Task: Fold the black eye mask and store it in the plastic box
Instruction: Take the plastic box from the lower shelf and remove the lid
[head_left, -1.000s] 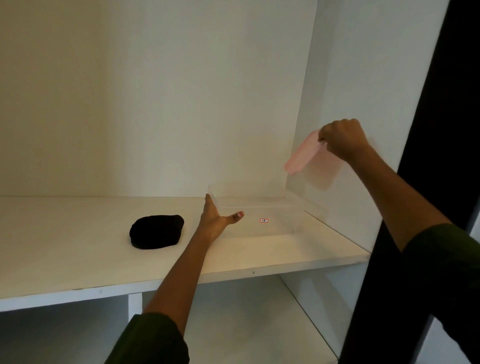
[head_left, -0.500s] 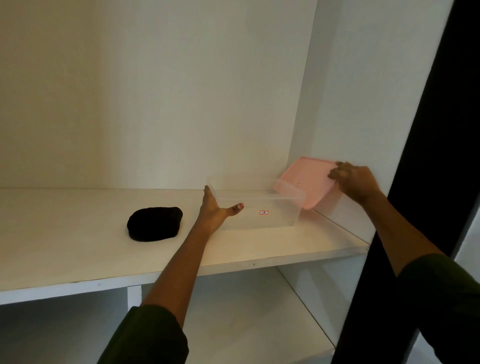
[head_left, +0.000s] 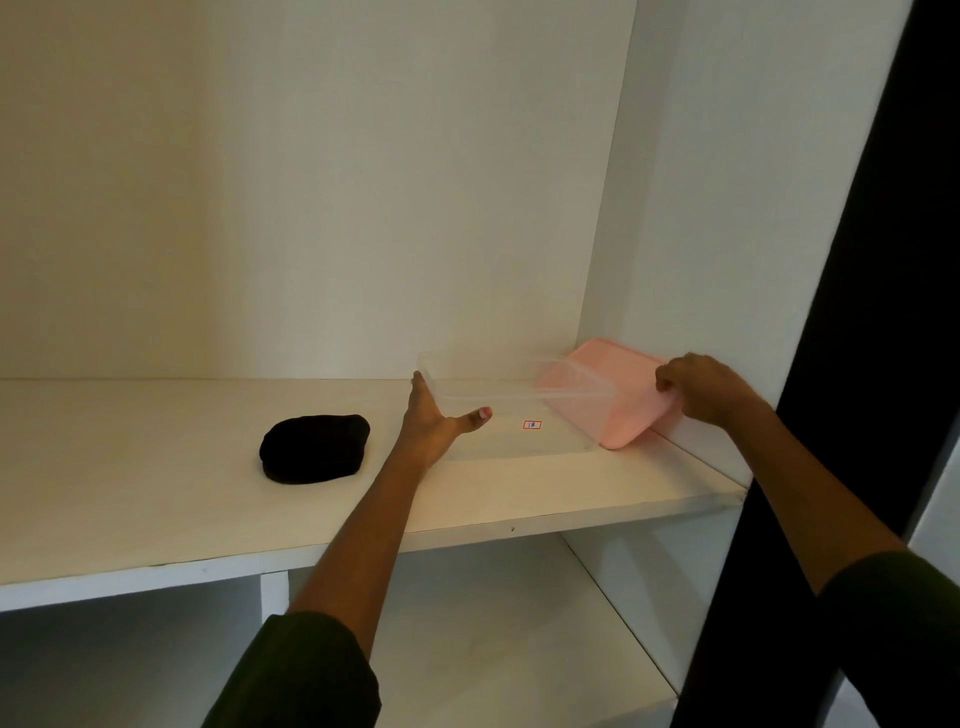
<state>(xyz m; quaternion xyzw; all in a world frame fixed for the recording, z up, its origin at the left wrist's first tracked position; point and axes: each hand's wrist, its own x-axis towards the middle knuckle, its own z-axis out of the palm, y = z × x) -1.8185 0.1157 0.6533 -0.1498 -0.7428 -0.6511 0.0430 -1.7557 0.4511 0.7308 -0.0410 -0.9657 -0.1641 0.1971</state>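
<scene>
The mask (head_left: 315, 449) lies on the shelf (head_left: 156, 499) as a dark bunched lump, its long axis running left to right along the shelf, just to the left of the left hand (head_left: 435, 422) and apart from it; that hand is the nearer by far, so a short sideways reach should bring it onto the fabric; for now its grip is spread open, fingers flat against the left end wall of the clear box (head_left: 511, 415) and thumb laid across the front wall, steadying it rather than clasping it; the box stands open-topped to the right of the mask with nothing seen inside; the right hand (head_left: 701, 387), well apart from the mask with the box between, is closed on the edge of the pink lid (head_left: 621, 400), which leans tilted between the box's right end and the side panel (head_left: 727, 208); nothing stands between mask and box but the left hand itself; whether the mask is already folded cannot be told.
</scene>
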